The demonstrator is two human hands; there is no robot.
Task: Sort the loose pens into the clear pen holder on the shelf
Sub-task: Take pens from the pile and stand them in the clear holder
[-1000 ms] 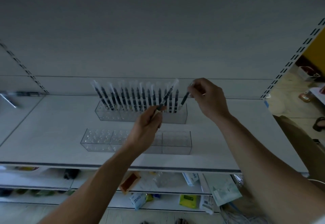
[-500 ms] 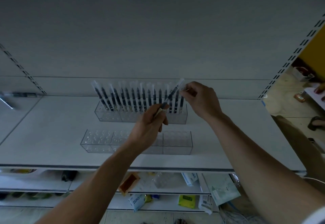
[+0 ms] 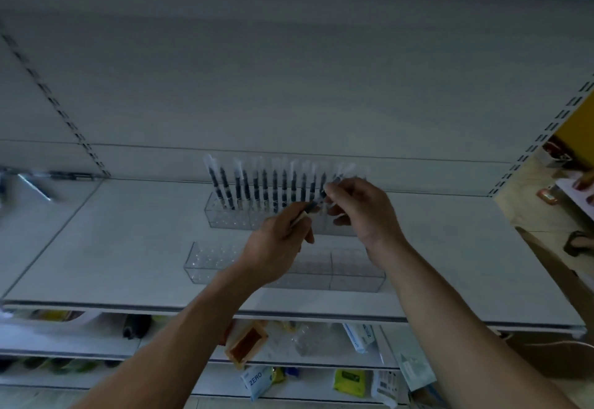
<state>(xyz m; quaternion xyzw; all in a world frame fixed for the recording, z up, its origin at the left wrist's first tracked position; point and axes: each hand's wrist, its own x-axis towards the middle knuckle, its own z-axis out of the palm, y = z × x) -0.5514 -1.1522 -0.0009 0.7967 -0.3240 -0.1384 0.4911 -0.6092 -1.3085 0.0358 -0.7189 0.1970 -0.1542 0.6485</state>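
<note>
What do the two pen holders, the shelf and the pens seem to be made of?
The rear pen holder: clear, glossy hard plastic, probably acrylic; the shelf shows through its walls. The front pen holder: the same look. The shelf: matt white, likely painted metal, though unsure. The pens: dark barrels with translucent caps, apparently plastic.

A row of pens (image 3: 274,185), dark-barrelled with clear caps, stands upright in the far pen holder (image 3: 221,216), a clear slotted box on the white shelf (image 3: 112,248). A near pen holder (image 3: 205,264) lies just in front, holes up. One loose pen (image 3: 322,196) tilts up-right at the row's right end, pinched between left hand (image 3: 276,248) and right hand (image 3: 363,212).
</note>
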